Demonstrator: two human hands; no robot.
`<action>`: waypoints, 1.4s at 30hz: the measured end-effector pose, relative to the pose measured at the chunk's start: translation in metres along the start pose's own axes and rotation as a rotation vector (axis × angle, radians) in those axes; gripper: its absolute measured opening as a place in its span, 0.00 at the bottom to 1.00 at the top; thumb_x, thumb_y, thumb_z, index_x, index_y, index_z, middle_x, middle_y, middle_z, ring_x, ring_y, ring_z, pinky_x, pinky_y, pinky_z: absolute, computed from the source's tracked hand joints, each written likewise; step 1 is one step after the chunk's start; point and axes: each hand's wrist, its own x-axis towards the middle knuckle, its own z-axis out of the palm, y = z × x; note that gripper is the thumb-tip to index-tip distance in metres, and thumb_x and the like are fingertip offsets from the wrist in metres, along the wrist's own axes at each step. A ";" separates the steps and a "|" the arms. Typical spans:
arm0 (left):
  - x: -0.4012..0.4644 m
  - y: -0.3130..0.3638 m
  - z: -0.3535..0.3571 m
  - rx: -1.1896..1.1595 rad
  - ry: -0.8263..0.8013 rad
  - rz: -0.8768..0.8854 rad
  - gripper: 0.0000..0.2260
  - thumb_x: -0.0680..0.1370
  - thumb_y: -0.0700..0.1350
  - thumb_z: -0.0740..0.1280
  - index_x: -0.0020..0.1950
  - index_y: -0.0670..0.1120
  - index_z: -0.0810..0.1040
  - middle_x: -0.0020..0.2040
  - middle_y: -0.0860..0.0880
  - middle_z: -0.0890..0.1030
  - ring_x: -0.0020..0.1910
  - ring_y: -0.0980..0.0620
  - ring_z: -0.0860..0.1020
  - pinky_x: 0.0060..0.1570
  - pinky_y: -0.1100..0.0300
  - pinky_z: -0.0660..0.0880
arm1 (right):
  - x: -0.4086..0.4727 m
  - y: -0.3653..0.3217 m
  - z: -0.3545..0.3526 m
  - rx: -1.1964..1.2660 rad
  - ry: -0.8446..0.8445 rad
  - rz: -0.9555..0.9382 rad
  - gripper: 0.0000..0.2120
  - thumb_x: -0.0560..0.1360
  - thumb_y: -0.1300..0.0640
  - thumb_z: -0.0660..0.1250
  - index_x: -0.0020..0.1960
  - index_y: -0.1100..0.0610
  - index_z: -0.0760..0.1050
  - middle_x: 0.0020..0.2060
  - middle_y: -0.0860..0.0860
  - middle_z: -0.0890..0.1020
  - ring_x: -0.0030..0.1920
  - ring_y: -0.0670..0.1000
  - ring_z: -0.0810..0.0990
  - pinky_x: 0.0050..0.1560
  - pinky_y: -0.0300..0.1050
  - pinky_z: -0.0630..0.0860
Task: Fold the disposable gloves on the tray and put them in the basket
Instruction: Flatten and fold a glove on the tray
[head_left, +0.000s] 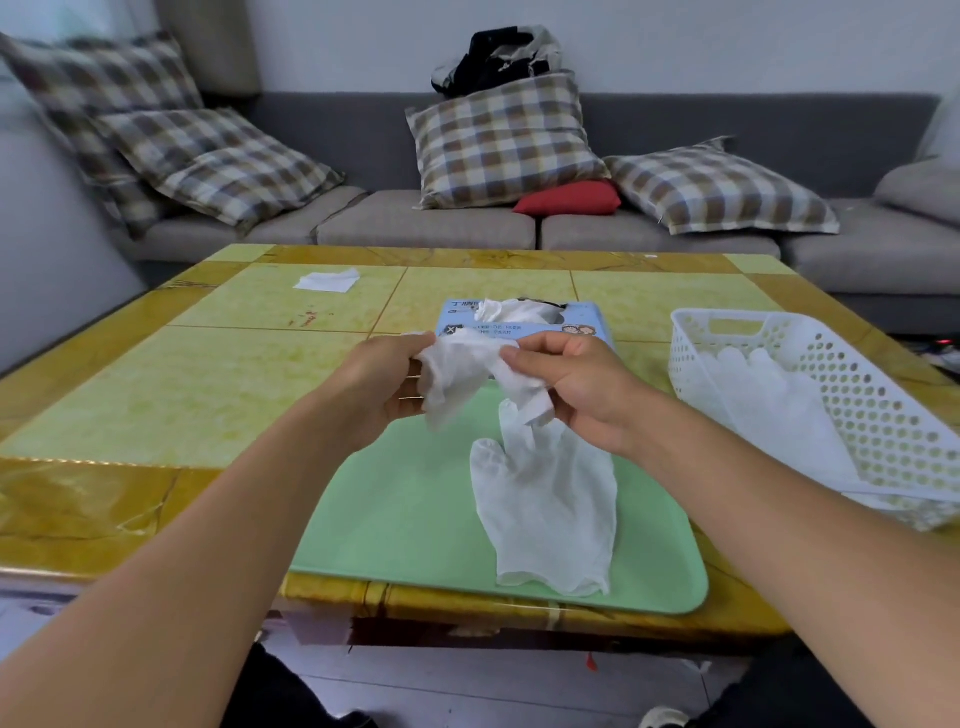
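Both hands' grip (470, 382) pinches crumpled glove (467, 371) above tray (395, 519)

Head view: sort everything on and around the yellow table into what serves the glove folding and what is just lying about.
For the job: crumpled white disposable glove held by left hand and right hand; flat white glove on green plastic tray; white perforated basket; blue glove box.

Lying about: white tissue; plaid cushions; red cushion; grey sofa.

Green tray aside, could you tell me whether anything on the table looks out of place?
A loose white tissue lies alone at the table's far left, apart from the work. Reddish smears mark the tile just in front of it. Nothing looks spilled or damaged.
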 end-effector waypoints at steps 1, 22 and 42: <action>0.001 0.000 -0.003 -0.047 0.010 -0.020 0.10 0.83 0.45 0.62 0.50 0.42 0.80 0.40 0.45 0.83 0.36 0.47 0.80 0.41 0.53 0.81 | 0.000 -0.002 -0.004 0.050 -0.012 0.027 0.02 0.77 0.61 0.72 0.46 0.57 0.80 0.34 0.49 0.79 0.28 0.45 0.73 0.29 0.37 0.72; -0.008 0.011 0.024 0.044 0.016 0.440 0.14 0.85 0.47 0.62 0.44 0.48 0.83 0.43 0.51 0.85 0.43 0.51 0.83 0.47 0.50 0.81 | -0.005 -0.012 -0.011 0.008 -0.088 -0.146 0.03 0.78 0.57 0.71 0.46 0.54 0.82 0.41 0.49 0.85 0.42 0.49 0.83 0.48 0.46 0.79; -0.008 0.016 0.020 -0.653 0.160 -0.221 0.08 0.85 0.40 0.58 0.50 0.40 0.75 0.45 0.37 0.81 0.39 0.42 0.81 0.30 0.46 0.81 | -0.022 0.004 0.018 -0.937 -0.041 -0.607 0.25 0.60 0.45 0.85 0.53 0.47 0.79 0.52 0.44 0.74 0.52 0.41 0.74 0.50 0.33 0.71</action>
